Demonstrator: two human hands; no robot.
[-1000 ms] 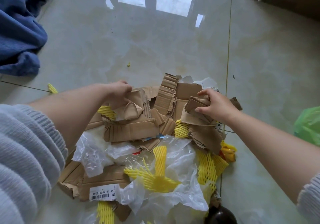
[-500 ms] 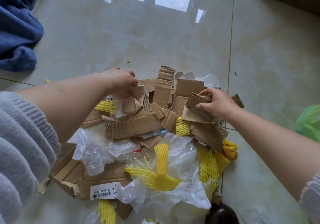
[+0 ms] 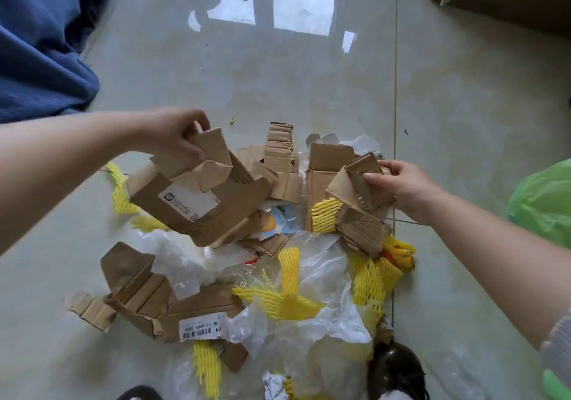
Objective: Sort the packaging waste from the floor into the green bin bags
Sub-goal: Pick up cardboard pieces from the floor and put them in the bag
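Head view: a torn cardboard sheet is gripped by the left hand, folded cardboard scraps are pinched by the right hand, near a green bin bag.

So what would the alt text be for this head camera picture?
Both hands lift torn cardboard from a floor pile: the left hand grips a labelled cardboard piece, the right hand grips folded cardboard scraps. Yellow foam netting, clear plastic and a green bin bag lie nearby.

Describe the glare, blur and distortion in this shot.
Head view: bright window glare on the glossy pale floor tiles; the blue fabric heap at the left edge is motion-smeared; wide-angle bending stretches both forearms; the barcode label on the brown cardboard sheet stays readable.
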